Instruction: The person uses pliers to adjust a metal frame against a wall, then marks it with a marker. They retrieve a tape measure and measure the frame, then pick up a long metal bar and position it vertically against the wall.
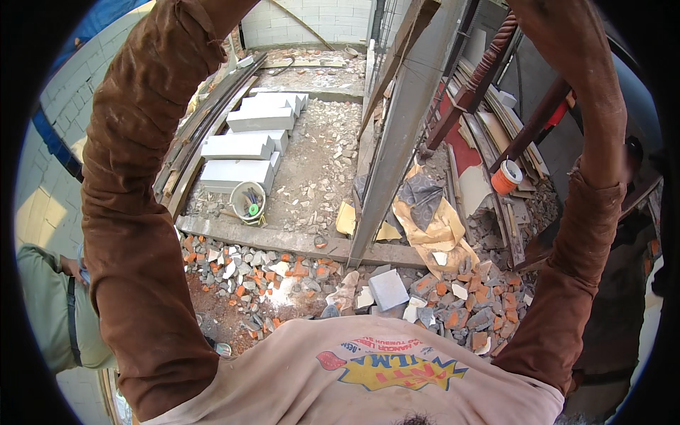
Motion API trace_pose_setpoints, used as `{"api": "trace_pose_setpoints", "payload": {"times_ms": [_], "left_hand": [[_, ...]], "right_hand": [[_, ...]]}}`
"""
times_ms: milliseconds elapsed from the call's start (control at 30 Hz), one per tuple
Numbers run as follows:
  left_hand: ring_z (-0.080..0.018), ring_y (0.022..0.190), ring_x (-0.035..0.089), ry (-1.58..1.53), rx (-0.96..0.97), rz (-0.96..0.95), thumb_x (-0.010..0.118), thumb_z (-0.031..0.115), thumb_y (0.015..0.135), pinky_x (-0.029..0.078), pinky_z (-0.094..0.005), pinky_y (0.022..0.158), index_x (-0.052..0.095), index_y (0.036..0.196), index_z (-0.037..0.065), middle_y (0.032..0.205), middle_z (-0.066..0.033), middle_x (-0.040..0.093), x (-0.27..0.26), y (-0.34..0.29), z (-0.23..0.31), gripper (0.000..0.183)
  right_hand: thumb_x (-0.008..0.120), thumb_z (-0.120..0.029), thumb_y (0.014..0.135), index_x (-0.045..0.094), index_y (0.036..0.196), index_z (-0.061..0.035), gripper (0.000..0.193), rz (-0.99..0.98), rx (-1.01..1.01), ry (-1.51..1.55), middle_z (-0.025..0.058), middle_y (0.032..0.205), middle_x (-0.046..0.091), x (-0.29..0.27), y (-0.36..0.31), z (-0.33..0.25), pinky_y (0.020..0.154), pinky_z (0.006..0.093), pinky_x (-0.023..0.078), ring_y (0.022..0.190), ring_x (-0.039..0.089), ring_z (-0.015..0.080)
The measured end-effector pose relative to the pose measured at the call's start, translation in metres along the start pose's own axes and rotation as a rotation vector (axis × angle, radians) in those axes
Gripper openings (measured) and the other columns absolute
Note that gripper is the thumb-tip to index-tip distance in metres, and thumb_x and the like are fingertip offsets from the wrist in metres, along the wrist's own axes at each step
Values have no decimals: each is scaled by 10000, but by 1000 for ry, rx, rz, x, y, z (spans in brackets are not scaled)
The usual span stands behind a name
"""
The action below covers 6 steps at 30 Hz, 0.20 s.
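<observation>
Both my arms are raised past the top edge of the head view, so neither hand shows, nor anything they may hold. My left sleeve (138,177), brown and bunched, climbs along the left side. On the other side my right forearm (591,85) is bare above a pushed-up brown sleeve (581,241). Between the arms, below, a grey concrete post (400,134) slants upward beside a wooden beam (402,57). White blocks (241,145) lie in rows on the rubble ground, and a pale bucket (248,202) with tools inside stands next to them.
Broken brick and stone (467,304) cover the ground near my feet, with a loose grey block (388,290) among them. A low concrete ledge (297,243) crosses ahead. An orange bucket (506,177) stands by planks at right. Another person in a green shirt (49,304) is at left.
</observation>
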<state>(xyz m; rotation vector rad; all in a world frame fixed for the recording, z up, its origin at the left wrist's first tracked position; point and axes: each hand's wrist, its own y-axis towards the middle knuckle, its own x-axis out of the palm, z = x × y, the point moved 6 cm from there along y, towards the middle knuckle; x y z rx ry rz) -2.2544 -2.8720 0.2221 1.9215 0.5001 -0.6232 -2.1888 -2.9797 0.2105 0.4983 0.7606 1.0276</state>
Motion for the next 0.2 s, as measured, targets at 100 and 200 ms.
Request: {"api": "trace_pose_setpoints", "payload": {"times_ms": [100, 200], "left_hand": [[-366, 1153, 586, -179, -479, -3, 546, 218, 856, 441, -430, 999, 275, 1383, -83, 1167, -340, 588, 3, -12, -21, 664], [-405, 1330, 432, -207, -510, 159, 621, 259, 810, 305, -433, 1153, 137, 1508, -16, 1362, -358, 446, 6, -15, -20, 893]], "right_hand": [[622, -124, 917, 591, 1044, 28, 201, 16, 59, 230, 104, 823, 615, 5, 12, 7, 648, 351, 473, 702, 593, 244], [656, -182, 920, 601, 1047, 9, 236, -162, 342, 476, 86, 838, 627, 3, 7, 29, 665, 345, 481, 722, 600, 258]]}}
